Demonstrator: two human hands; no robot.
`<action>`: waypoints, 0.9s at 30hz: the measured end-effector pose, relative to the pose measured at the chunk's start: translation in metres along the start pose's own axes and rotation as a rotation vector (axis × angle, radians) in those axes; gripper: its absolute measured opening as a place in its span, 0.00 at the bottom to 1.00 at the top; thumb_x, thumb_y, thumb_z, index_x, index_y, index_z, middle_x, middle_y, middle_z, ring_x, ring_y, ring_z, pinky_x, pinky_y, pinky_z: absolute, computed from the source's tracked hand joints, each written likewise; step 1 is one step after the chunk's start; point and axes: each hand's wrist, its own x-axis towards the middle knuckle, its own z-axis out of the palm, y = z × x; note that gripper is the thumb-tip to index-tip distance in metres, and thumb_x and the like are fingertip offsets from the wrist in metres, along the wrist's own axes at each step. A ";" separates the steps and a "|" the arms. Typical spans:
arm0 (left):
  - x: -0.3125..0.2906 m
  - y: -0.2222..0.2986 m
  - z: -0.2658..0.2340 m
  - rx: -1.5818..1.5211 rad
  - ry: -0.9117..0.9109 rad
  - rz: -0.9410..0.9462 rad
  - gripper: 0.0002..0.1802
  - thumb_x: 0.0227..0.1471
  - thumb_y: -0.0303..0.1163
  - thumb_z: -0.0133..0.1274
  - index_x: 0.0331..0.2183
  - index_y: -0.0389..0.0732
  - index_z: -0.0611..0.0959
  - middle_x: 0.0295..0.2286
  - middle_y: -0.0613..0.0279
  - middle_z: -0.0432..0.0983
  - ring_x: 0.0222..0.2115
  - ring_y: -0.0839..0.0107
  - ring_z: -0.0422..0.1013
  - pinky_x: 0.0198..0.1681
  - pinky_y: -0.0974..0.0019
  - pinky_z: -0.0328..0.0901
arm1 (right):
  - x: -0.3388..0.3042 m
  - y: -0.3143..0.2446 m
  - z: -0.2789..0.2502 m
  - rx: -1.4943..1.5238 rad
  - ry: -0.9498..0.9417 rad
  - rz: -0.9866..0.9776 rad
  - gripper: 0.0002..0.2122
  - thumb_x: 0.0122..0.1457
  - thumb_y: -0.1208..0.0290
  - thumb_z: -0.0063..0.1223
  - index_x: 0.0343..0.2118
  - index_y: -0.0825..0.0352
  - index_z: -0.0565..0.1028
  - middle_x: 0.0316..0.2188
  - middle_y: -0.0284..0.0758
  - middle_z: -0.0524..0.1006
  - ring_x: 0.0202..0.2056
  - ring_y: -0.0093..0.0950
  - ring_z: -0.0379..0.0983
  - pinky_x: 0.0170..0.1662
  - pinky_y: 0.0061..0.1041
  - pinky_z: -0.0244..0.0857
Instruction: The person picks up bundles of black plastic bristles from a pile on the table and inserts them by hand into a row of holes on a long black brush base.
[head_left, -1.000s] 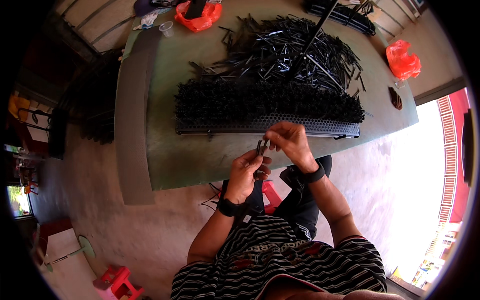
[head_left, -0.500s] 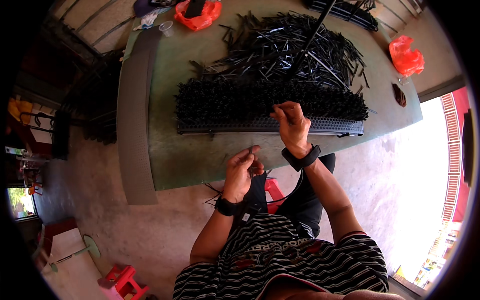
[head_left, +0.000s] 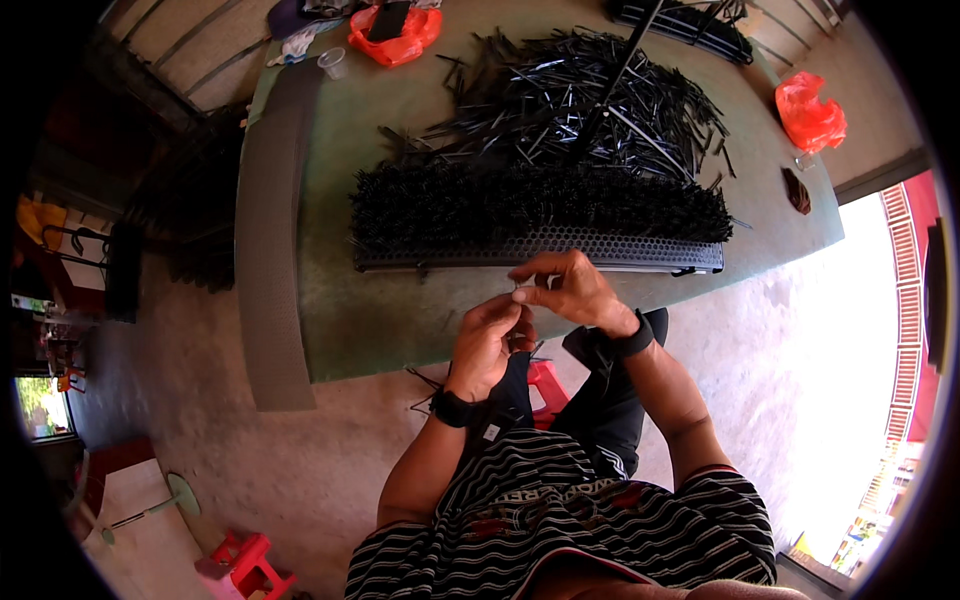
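My left hand (head_left: pixel 486 342) is closed at the table's near edge, its thumb and fingers pressed together around a thin dark strip that is mostly hidden now. Meeting it from the right, my right hand (head_left: pixel 572 288) pinches at the left fingertips; what it grips there is too small to make out. Just beyond both hands lies a long black perforated board (head_left: pixel 622 246), with a dense row of upright black bristles (head_left: pixel 480 205) covering its far part. Several rows of holes show bare along its near side.
Behind the bristles a big heap of loose black strips (head_left: pixel 560 95) spreads over the green table (head_left: pixel 400 320). A grey perforated sheet (head_left: pixel 268 240) hangs over the left edge. Red plastic bags (head_left: pixel 808 112), a clear cup (head_left: pixel 332 62) and a dark upright rod (head_left: pixel 632 55) stand around.
My right hand has come back from the bristles toward me and left, down to my left fingertips. The left hand has stayed nearly in place.
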 end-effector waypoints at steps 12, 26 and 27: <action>0.006 -0.010 0.006 0.211 0.003 -0.061 0.17 0.55 0.33 0.46 0.45 0.37 0.72 0.34 0.59 0.73 0.32 0.70 0.72 0.33 0.71 0.67 | 0.013 0.012 -0.010 -0.003 0.805 -0.276 0.06 0.52 0.82 0.50 0.34 0.71 0.69 0.23 0.37 0.77 0.24 0.23 0.75 0.24 0.19 0.66; 0.001 0.006 -0.005 0.257 -0.013 -0.038 0.14 0.54 0.33 0.47 0.43 0.40 0.75 0.32 0.63 0.74 0.29 0.76 0.72 0.32 0.74 0.65 | 0.026 0.021 -0.015 -0.591 0.567 -0.376 0.05 0.47 0.82 0.53 0.28 0.69 0.74 0.25 0.38 0.73 0.25 0.37 0.72 0.25 0.27 0.66; 0.000 0.009 -0.003 0.284 -0.011 -0.017 0.14 0.54 0.32 0.47 0.43 0.39 0.75 0.32 0.63 0.74 0.29 0.75 0.72 0.32 0.74 0.65 | 0.028 0.019 -0.017 -0.617 0.519 -0.348 0.05 0.47 0.82 0.53 0.29 0.69 0.74 0.25 0.39 0.73 0.25 0.37 0.72 0.25 0.27 0.65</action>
